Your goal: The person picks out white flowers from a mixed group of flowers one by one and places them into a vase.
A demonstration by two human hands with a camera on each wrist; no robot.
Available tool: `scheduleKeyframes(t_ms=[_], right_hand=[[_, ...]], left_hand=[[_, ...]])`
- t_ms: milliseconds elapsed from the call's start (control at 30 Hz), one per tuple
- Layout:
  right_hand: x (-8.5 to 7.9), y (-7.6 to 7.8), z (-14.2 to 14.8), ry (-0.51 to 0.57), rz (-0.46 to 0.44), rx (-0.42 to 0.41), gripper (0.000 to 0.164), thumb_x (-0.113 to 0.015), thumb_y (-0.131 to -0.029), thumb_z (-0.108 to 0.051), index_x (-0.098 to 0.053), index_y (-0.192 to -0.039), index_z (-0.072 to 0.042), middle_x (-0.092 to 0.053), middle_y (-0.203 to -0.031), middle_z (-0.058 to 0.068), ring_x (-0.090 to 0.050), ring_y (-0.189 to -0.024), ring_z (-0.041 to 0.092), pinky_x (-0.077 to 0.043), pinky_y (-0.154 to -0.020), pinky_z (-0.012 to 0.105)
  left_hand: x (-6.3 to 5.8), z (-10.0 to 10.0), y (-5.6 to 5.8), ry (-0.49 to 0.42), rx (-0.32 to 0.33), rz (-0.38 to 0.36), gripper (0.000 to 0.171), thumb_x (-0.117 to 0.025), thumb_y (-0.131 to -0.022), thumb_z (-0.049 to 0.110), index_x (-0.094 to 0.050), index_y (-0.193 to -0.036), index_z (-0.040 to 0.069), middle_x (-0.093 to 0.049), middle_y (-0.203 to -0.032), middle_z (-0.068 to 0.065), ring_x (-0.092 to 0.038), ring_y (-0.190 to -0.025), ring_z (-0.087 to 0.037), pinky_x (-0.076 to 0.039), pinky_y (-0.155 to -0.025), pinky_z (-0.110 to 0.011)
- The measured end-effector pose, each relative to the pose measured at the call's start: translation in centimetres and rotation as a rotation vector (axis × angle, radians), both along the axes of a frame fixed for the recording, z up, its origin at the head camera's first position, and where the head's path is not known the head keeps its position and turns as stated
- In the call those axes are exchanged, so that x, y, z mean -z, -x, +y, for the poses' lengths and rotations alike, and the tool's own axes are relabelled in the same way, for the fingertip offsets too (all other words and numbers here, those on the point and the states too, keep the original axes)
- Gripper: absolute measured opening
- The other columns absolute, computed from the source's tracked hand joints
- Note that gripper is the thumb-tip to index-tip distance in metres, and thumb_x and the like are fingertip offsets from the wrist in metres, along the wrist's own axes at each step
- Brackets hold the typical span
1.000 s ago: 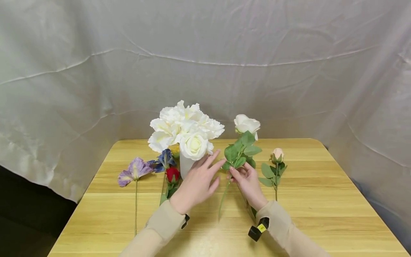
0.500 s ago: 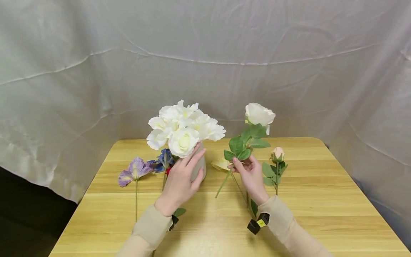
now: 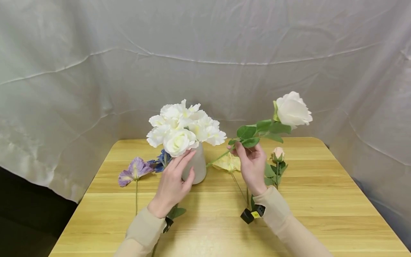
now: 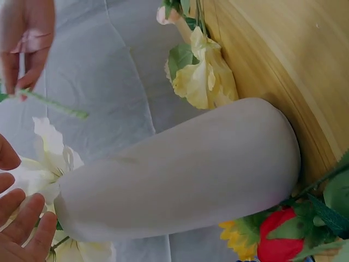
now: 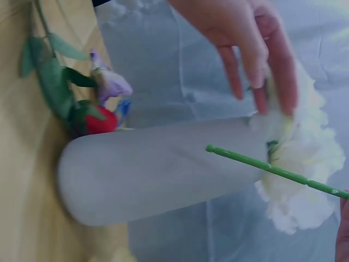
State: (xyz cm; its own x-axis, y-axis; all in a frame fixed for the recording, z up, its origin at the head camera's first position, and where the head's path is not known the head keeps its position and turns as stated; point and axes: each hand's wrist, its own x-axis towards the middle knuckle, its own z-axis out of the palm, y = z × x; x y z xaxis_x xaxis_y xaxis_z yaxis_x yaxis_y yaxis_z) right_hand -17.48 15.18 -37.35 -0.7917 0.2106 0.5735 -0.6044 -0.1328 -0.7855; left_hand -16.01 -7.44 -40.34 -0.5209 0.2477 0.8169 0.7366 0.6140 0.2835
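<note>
White artificial rose on a long green stem (image 3: 293,110), held aloft in the right hand (image 3: 252,167). Fingers pinch the stem just below the leaves; bloom points up and to the right, cut end of the stem slants down-left toward the vase mouth, tip not yet inside. In the right wrist view the green stem end (image 5: 272,170) hangs just off the vase neck.

Pale grey ceramic vase (image 3: 195,165) stands upright on the light wooden table (image 3: 321,200), near centre, already packed with a bunch of white fabric blooms (image 3: 183,128). Left hand (image 3: 173,182) rests against the vase's left side, fingers straight and spread loosely, fingertips up among the lowest white flower; not curled round anything. Left wrist view shows the vase body (image 4: 180,169) close, fingertips (image 4: 24,229) at its rim.

Lying flat on the table: purple fabric flower (image 3: 133,170) at left, blue flower (image 3: 164,159) and a red bud (image 4: 278,234) behind the vase, a pale yellow flower (image 3: 228,163) between vase and right hand, a pink rosebud with leaves (image 3: 277,154) just right of that hand. Wrinkled white cloth backdrop (image 3: 205,53) behind.
</note>
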Motion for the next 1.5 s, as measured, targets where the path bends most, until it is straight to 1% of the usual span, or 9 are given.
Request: scheduleKeyframes(t_ms=[300, 500, 767, 933, 1100, 1200, 1333, 1400, 1500], right_hand=[[-2.5, 0.5, -1.9, 0.061, 0.265, 0.028, 0.02, -0.058, -0.095, 0.009, -0.068, -0.108, -0.003, -0.074, -0.097, -0.003, -0.073, -0.084, 0.011, -0.062, -0.077, 0.027], [-3.1, 0.6, -2.7, 0.067, 0.34, 0.013, 0.008, -0.055, -0.094, 0.014, -0.058, -0.098, 0.02, -0.076, -0.094, 0.002, -0.076, -0.087, 0.015, -0.063, -0.08, 0.031], [-2.9, 0.8, -3.4, -0.001, 0.29, 0.031, 0.009, -0.055, -0.093, 0.014, -0.059, -0.095, 0.022, -0.076, -0.09, -0.004, -0.074, -0.08, 0.008, -0.058, -0.068, 0.019], [-2.6, 1.0, -3.9, -0.032, 0.295, 0.039, 0.01, -0.054, -0.093, 0.015, -0.061, -0.096, 0.02, -0.075, -0.093, -0.006, -0.074, -0.084, 0.008, -0.058, -0.07, 0.019], [-2.3, 1.3, -4.5, -0.056, 0.266, 0.032, 0.011, -0.057, -0.093, 0.012, -0.064, -0.099, 0.019, -0.075, -0.095, -0.007, -0.075, -0.087, 0.008, -0.06, -0.074, 0.02], [-2.0, 1.4, -4.7, -0.102, 0.227, 0.052, 0.013, -0.057, -0.092, 0.012, -0.067, -0.099, 0.016, -0.077, -0.093, 0.009, -0.074, -0.086, 0.005, -0.06, -0.075, 0.02], [-1.8, 1.6, -5.0, -0.188, 0.207, 0.108, 0.014, -0.058, -0.09, 0.013, -0.069, -0.099, 0.015, -0.071, -0.095, 0.032, -0.07, -0.088, -0.002, -0.06, -0.078, 0.019], [-1.8, 1.6, -5.1, -0.243, 0.185, 0.149, 0.016, -0.059, -0.088, 0.013, -0.069, -0.1, 0.014, -0.072, -0.097, 0.031, -0.07, -0.087, 0.0, -0.059, -0.078, 0.018], [-1.9, 1.5, -5.3, -0.344, 0.101, 0.202, 0.015, -0.063, -0.09, 0.006, -0.071, -0.102, 0.01, -0.074, -0.1, 0.026, -0.074, -0.085, 0.016, -0.057, -0.075, 0.02]], left_hand=[[0.2, -0.6, -0.1, 0.0, 0.009, 0.01, 0.053, -0.067, -0.087, 0.001, -0.06, -0.139, 0.006, -0.065, -0.134, -0.017, -0.067, -0.116, -0.034, -0.059, -0.091, -0.047], [0.3, -0.7, -0.1, -0.005, 0.023, 0.007, 0.051, -0.067, -0.086, 0.0, -0.061, -0.137, 0.006, -0.065, -0.134, -0.017, -0.067, -0.116, -0.033, -0.059, -0.093, -0.047], [-0.2, -0.9, -0.2, -0.077, 0.075, 0.013, 0.039, -0.06, -0.087, -0.003, -0.068, -0.125, 0.002, -0.069, -0.126, -0.014, -0.066, -0.114, -0.029, -0.056, -0.095, -0.034], [-0.5, -1.0, -0.1, -0.114, 0.074, 0.04, 0.036, -0.059, -0.086, -0.003, -0.069, -0.12, 0.001, -0.07, -0.12, -0.014, -0.067, -0.111, -0.028, -0.053, -0.096, -0.026], [-0.7, -1.1, -0.2, -0.125, 0.059, 0.036, 0.038, -0.058, -0.087, -0.002, -0.068, -0.124, 0.002, -0.07, -0.116, -0.014, -0.066, -0.102, -0.027, -0.051, -0.081, -0.025], [-0.7, -1.1, -0.2, -0.129, 0.06, 0.038, 0.041, -0.058, -0.086, -0.002, -0.066, -0.127, 0.002, -0.07, -0.114, -0.015, -0.065, -0.094, -0.027, -0.045, -0.071, -0.024], [-0.7, -1.0, -0.2, -0.132, 0.062, 0.034, 0.042, -0.058, -0.086, -0.002, -0.065, -0.128, 0.001, -0.07, -0.113, -0.015, -0.063, -0.089, -0.027, -0.042, -0.066, -0.022], [-0.7, -1.0, -0.2, -0.133, 0.063, 0.027, 0.042, -0.058, -0.086, -0.002, -0.065, -0.128, 0.001, -0.07, -0.114, -0.015, -0.064, -0.09, -0.027, -0.043, -0.067, -0.022], [-0.8, -1.0, -0.3, -0.129, 0.062, 0.01, 0.042, -0.059, -0.087, -0.001, -0.065, -0.129, 0.001, -0.07, -0.116, -0.014, -0.066, -0.093, -0.028, -0.045, -0.071, -0.023]])
